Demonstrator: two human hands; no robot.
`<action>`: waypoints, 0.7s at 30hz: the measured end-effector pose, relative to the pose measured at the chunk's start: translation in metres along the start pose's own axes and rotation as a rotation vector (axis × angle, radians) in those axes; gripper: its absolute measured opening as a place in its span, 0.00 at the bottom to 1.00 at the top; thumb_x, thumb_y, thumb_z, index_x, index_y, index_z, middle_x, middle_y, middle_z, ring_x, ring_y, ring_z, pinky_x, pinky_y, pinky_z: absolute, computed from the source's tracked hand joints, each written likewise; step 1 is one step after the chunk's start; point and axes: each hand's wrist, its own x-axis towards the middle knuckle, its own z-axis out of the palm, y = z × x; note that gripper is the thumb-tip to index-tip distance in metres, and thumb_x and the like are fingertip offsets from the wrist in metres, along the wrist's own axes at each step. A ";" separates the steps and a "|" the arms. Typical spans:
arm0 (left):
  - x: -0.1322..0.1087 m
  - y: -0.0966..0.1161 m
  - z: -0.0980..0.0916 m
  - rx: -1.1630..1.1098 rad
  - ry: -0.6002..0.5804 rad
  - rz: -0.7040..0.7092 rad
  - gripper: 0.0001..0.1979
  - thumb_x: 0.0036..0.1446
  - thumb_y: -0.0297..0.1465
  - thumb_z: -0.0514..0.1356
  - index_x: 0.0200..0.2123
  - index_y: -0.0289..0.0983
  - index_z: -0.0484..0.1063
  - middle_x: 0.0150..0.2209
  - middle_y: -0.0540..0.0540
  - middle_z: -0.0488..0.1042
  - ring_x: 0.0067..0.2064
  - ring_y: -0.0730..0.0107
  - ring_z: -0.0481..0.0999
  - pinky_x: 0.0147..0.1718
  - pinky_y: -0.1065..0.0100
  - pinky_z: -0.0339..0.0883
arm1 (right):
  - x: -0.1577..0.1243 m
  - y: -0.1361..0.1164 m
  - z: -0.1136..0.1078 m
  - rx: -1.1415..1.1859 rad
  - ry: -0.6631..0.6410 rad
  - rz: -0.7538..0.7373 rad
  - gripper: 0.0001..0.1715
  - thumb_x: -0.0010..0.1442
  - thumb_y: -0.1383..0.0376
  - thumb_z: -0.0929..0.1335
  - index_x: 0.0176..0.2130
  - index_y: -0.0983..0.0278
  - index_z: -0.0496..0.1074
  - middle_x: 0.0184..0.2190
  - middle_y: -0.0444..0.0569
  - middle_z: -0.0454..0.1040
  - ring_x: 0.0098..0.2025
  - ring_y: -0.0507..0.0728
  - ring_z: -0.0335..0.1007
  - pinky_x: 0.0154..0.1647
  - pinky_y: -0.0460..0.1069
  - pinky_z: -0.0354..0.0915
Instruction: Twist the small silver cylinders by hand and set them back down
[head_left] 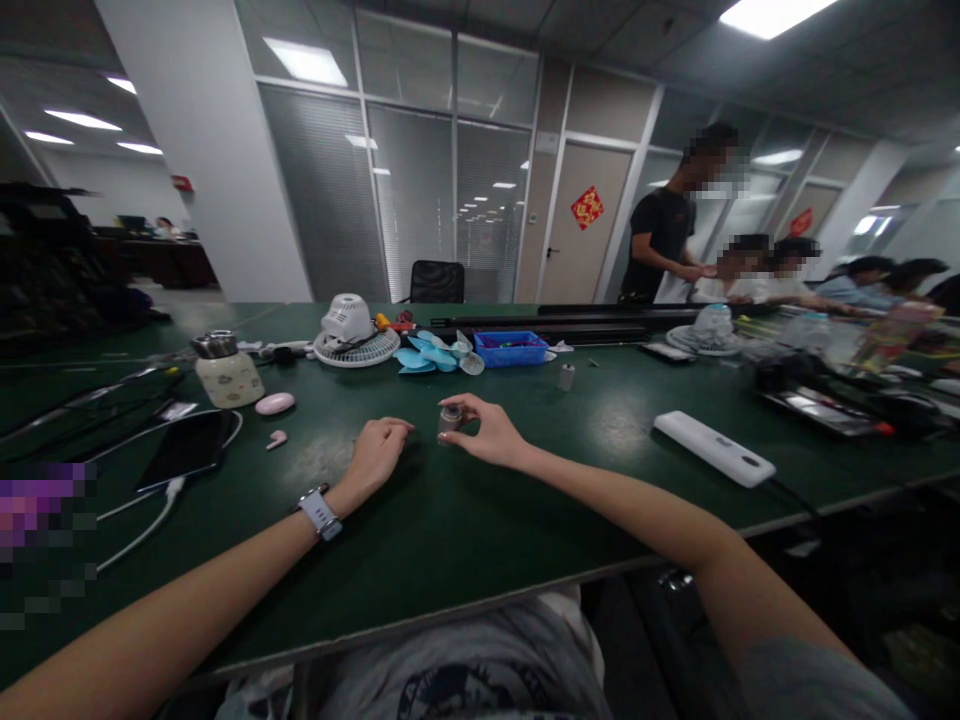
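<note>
My right hand (487,430) grips a small grey metal cylinder (450,421), much like a small motor, between thumb and fingers. The cylinder is upright, at or just above the green tabletop. To its left, my left hand (379,450) rests near the table with fingers loosely bent and the index finger pointing toward the cylinder. It holds nothing that I can see, and a watch (321,512) is on that wrist. A second, similar metal cylinder (566,377) stands farther back on the right.
Behind my hands are a white fan (352,330), blue fan blades (431,352) and a blue tray (511,348). A flask (229,370), a pink case (275,403), an earbud (277,439) and a phone (186,450) lie left; a white power strip (712,447) lies right. Other people are beyond.
</note>
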 end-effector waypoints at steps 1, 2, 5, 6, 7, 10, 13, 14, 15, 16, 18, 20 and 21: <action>0.000 -0.001 0.001 -0.004 0.010 0.014 0.18 0.53 0.36 0.48 0.23 0.40 0.76 0.33 0.44 0.79 0.39 0.58 0.75 0.43 0.62 0.66 | -0.002 -0.003 0.006 -0.006 -0.026 -0.010 0.27 0.52 0.60 0.74 0.51 0.57 0.69 0.42 0.45 0.76 0.40 0.55 0.75 0.46 0.53 0.70; 0.000 -0.001 0.002 -0.005 0.017 0.034 0.19 0.54 0.36 0.48 0.20 0.40 0.73 0.33 0.44 0.79 0.40 0.58 0.75 0.44 0.62 0.66 | -0.005 -0.004 0.010 -0.023 -0.047 -0.013 0.27 0.51 0.61 0.74 0.51 0.57 0.69 0.42 0.45 0.76 0.40 0.55 0.75 0.46 0.53 0.70; -0.001 -0.002 0.003 -0.033 0.066 0.071 0.22 0.60 0.41 0.46 0.20 0.40 0.70 0.34 0.45 0.79 0.42 0.60 0.75 0.46 0.62 0.65 | -0.011 0.001 0.013 -0.086 -0.068 -0.002 0.28 0.52 0.61 0.74 0.52 0.57 0.68 0.42 0.45 0.76 0.40 0.56 0.75 0.47 0.55 0.69; -0.002 0.000 0.003 -0.047 0.088 0.086 0.21 0.61 0.42 0.47 0.25 0.40 0.72 0.36 0.45 0.79 0.43 0.60 0.74 0.46 0.61 0.65 | -0.012 0.004 0.013 -0.096 -0.059 0.007 0.29 0.52 0.61 0.74 0.53 0.57 0.67 0.42 0.46 0.76 0.40 0.57 0.74 0.47 0.56 0.69; -0.003 0.002 0.003 -0.068 0.110 0.104 0.19 0.61 0.43 0.49 0.30 0.40 0.74 0.38 0.46 0.79 0.44 0.60 0.73 0.46 0.61 0.65 | -0.013 0.007 0.013 -0.098 -0.048 0.017 0.31 0.53 0.60 0.74 0.54 0.57 0.66 0.42 0.46 0.76 0.40 0.57 0.74 0.47 0.56 0.68; -0.008 0.011 0.002 -0.130 0.112 0.199 0.14 0.58 0.43 0.56 0.41 0.41 0.73 0.43 0.46 0.78 0.49 0.60 0.72 0.48 0.60 0.65 | -0.017 0.013 0.016 -0.087 -0.030 0.048 0.36 0.53 0.58 0.73 0.58 0.56 0.61 0.43 0.47 0.75 0.42 0.57 0.74 0.47 0.57 0.68; -0.011 0.021 0.007 -0.214 0.045 0.254 0.17 0.55 0.41 0.62 0.46 0.40 0.69 0.43 0.45 0.78 0.50 0.61 0.75 0.52 0.58 0.64 | -0.019 0.016 0.019 -0.069 -0.035 0.078 0.41 0.53 0.56 0.73 0.60 0.57 0.57 0.44 0.49 0.75 0.43 0.58 0.74 0.45 0.57 0.69; -0.011 0.024 0.010 -0.247 0.028 0.254 0.19 0.54 0.40 0.63 0.47 0.40 0.68 0.43 0.45 0.78 0.49 0.61 0.76 0.53 0.58 0.64 | -0.019 0.016 0.020 -0.065 -0.036 0.085 0.42 0.52 0.55 0.73 0.61 0.57 0.56 0.43 0.49 0.74 0.42 0.59 0.74 0.44 0.56 0.69; -0.011 0.026 0.013 -0.278 0.019 0.250 0.20 0.54 0.40 0.63 0.48 0.39 0.67 0.44 0.44 0.78 0.49 0.62 0.76 0.52 0.58 0.65 | -0.019 0.017 0.021 -0.060 -0.037 0.088 0.43 0.52 0.54 0.73 0.61 0.58 0.55 0.43 0.49 0.75 0.42 0.59 0.74 0.44 0.56 0.69; -0.011 0.028 0.015 -0.307 0.016 0.246 0.21 0.53 0.39 0.64 0.47 0.39 0.66 0.45 0.43 0.78 0.48 0.62 0.77 0.52 0.58 0.66 | -0.019 0.017 0.021 -0.056 -0.036 0.087 0.43 0.52 0.53 0.73 0.61 0.57 0.55 0.42 0.49 0.75 0.41 0.59 0.74 0.43 0.56 0.69; -0.009 0.032 0.020 -0.358 0.021 0.232 0.20 0.52 0.39 0.65 0.46 0.39 0.66 0.46 0.43 0.76 0.46 0.63 0.79 0.48 0.61 0.69 | -0.018 0.017 0.022 -0.049 -0.035 0.081 0.42 0.52 0.53 0.73 0.60 0.57 0.56 0.42 0.48 0.75 0.41 0.58 0.74 0.43 0.56 0.69; -0.007 0.036 0.020 -0.395 0.043 0.197 0.19 0.51 0.38 0.65 0.44 0.38 0.65 0.46 0.43 0.76 0.44 0.64 0.80 0.45 0.63 0.71 | -0.018 0.017 0.022 -0.040 -0.034 0.085 0.40 0.53 0.54 0.73 0.59 0.56 0.57 0.41 0.47 0.75 0.41 0.58 0.75 0.43 0.55 0.69; -0.006 0.037 0.019 -0.399 0.066 0.176 0.19 0.51 0.38 0.65 0.43 0.38 0.65 0.44 0.43 0.77 0.43 0.64 0.80 0.45 0.63 0.71 | -0.018 0.016 0.021 -0.033 -0.033 0.094 0.39 0.53 0.55 0.73 0.59 0.57 0.57 0.41 0.47 0.75 0.40 0.58 0.75 0.43 0.55 0.70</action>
